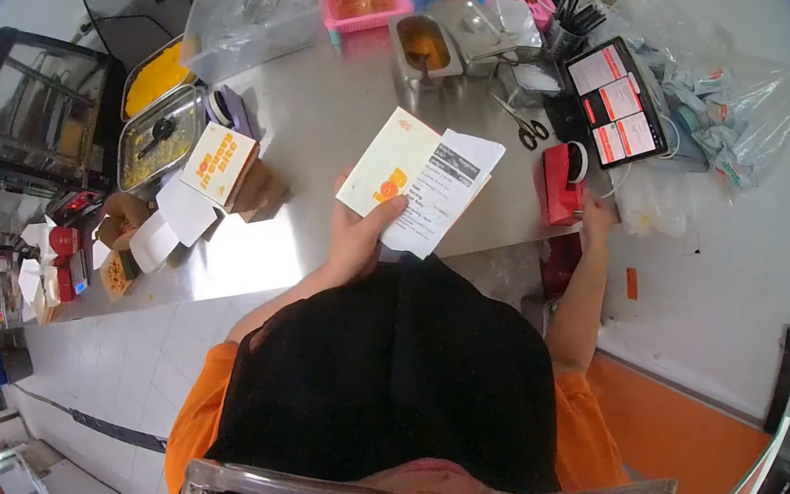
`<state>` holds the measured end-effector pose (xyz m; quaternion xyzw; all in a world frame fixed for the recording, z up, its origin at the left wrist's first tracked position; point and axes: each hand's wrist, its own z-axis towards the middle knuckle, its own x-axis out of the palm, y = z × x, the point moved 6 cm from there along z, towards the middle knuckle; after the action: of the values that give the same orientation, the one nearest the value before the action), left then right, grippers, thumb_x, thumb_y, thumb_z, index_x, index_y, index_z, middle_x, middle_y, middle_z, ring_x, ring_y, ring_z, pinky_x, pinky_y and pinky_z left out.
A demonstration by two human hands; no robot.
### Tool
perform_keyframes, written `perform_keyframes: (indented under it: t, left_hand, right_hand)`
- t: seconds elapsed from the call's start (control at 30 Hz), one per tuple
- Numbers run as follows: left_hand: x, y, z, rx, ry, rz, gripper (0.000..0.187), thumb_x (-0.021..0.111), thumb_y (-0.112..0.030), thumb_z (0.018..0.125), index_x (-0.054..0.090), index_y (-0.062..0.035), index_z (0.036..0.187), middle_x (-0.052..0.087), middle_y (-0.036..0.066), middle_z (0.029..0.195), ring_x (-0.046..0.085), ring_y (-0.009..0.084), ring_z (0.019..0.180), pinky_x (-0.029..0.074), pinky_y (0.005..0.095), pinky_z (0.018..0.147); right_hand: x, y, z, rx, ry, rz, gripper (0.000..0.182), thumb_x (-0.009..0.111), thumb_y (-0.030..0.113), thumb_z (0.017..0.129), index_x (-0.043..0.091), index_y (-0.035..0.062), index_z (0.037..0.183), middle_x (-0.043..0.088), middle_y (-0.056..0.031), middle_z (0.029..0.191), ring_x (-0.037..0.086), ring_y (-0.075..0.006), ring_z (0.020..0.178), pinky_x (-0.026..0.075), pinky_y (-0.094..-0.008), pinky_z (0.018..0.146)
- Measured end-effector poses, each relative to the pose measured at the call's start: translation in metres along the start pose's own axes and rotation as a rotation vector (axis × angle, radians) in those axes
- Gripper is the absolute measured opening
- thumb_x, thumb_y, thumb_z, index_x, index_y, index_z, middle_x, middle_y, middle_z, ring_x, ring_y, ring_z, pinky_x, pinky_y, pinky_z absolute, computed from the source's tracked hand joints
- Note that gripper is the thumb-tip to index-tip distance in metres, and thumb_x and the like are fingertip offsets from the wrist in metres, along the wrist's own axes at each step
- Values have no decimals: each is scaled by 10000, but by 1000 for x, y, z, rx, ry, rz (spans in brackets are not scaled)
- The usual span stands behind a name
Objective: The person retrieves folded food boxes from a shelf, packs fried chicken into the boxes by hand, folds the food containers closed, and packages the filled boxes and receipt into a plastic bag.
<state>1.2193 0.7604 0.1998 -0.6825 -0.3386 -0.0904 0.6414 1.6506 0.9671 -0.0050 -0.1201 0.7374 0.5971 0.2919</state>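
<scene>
While left grip (pixel 357 239) clasps box (pixel 390 153) by near edge | receipt (pixel 446 188) overlaps

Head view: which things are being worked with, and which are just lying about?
Being worked with:
- Box and printed slip, held together in the left hand
- Red tape dispenser, with the right hand at its edge

Apparently just lying about:
- Scissors
- Tablet
- Pink basket
- Other printed box, on the table
</scene>
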Motion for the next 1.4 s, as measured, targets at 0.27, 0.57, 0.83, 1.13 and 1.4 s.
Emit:
perform_keyframes:
  t: [0.27,0.57,0.83,1.13,1.4]
  left_hand:
    - [-1,16,3,22,-95,16,535,618,53,760,305,-12,1189,494,149,1087,527,227,1003,450,333,857]
    - [-7,20,4,-31,-83,29,549,605,37,778,296,-6,1230,473,148,1134,508,228,1033,413,336,898]
    - [-18,-25,7,113,-85,9,462,586,26,793,389,34,1211,527,144,1115,535,226,1014,421,324,887]
    - [-107,-141,-34,578,-339,-26,544,586,5,767,348,7,1256,503,124,1131,525,209,1017,426,315,885]
    - [-218,-188,-135,923,-785,-31,403,571,-55,789,437,35,1158,531,102,1097,538,174,981,427,299,869]
  right_hand:
    - [-12,39,-84,0,190,884,240,559,138,818,582,-37,980,563,-114,1061,586,-209,874,553,-388,679]
    - [-7,28,-83,26,93,877,180,514,78,838,593,-37,952,526,-119,1084,564,-228,967,564,-389,697]
    - [8,22,-102,-113,-25,849,256,525,81,833,535,6,1078,553,-82,1006,554,-160,904,535,-337,706]
    - [28,37,-98,-322,152,633,248,555,123,835,538,0,1050,446,-82,1243,533,-184,995,495,-341,767]
    - [153,276,-217,-996,-329,-93,366,567,176,828,473,6,1138,487,-160,1140,427,-353,1085,291,-482,940]
